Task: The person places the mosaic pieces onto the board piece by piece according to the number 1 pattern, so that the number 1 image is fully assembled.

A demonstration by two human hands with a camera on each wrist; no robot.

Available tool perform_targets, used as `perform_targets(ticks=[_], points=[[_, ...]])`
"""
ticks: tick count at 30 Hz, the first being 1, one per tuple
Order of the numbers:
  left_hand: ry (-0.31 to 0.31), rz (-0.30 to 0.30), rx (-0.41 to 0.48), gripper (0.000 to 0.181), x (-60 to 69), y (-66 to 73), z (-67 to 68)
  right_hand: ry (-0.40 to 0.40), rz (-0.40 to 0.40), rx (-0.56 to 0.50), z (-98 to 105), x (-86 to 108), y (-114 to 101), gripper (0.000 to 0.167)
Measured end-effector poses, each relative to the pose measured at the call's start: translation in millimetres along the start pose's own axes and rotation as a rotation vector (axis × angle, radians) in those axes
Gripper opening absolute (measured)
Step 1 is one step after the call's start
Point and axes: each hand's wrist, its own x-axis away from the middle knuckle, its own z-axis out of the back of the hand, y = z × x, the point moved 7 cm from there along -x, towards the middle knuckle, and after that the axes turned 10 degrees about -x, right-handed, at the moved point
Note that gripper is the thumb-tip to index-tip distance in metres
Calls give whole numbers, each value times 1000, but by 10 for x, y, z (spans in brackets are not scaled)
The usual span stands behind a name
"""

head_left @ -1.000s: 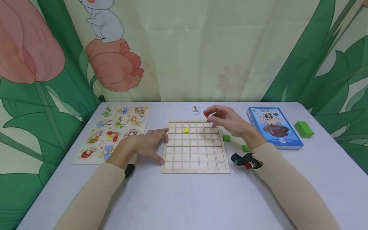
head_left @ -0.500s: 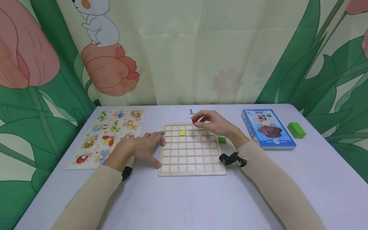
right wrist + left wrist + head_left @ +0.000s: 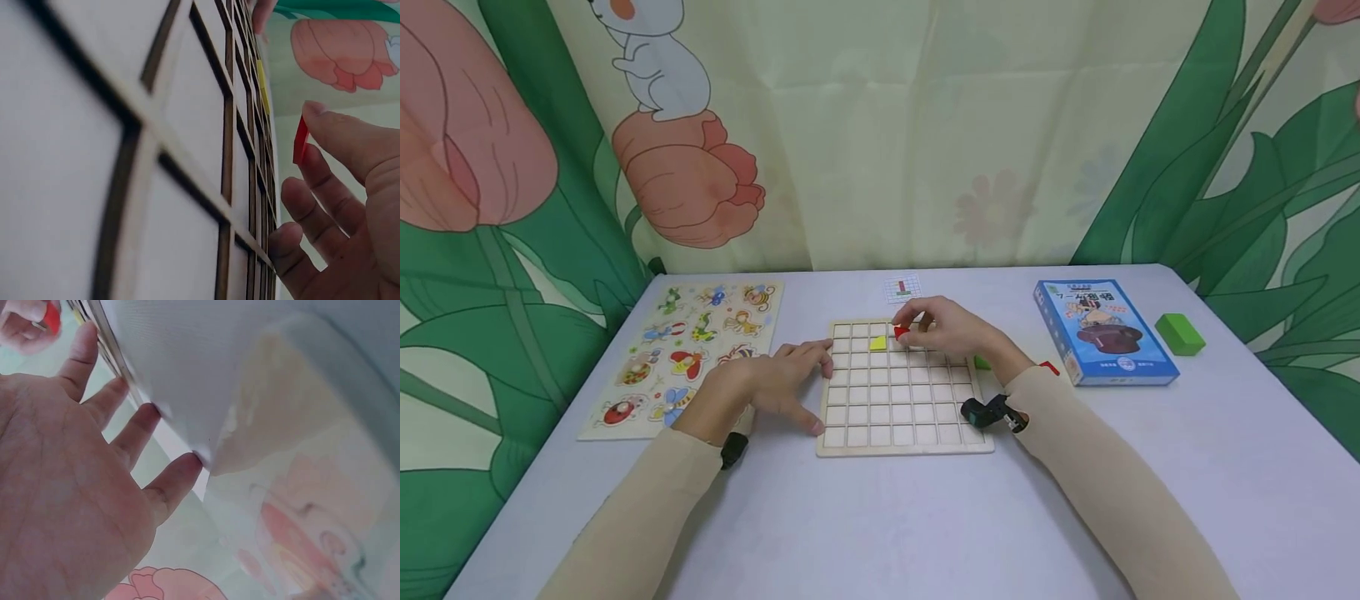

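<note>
A red piece is pinched between thumb and index finger of the right hand, over the upper part of the wooden grid board. In the right wrist view the red piece stands on edge, held off the board's surface. A yellow piece lies in a cell near the board's top, left of the red one. The left hand rests at the board's left edge, its fingers spread and relaxed; the left wrist view shows its palm and fingertips along that edge.
A small printed card lies behind the board. To the left is a picture board with insects. On the right are a blue box, a green block, and small green and red pieces partly behind the right arm.
The right hand has carried the red piece left and down over the board's upper cells. The left hand has stayed at the board's edge. The head view has shifted slightly.
</note>
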Motion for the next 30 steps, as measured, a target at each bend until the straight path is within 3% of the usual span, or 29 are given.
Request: perform_targets(ticks=[13,24,30], points=[[5,11,-9,68,6,7,-6,4,-107,102,-53,-42,81,28],[7,5,1,68,-5,7,1,-33,-94,174,-77,-43,48,22],[9,9,-1,67,-6,-7,-19,-57,-94,158,-88,-25,37,28]])
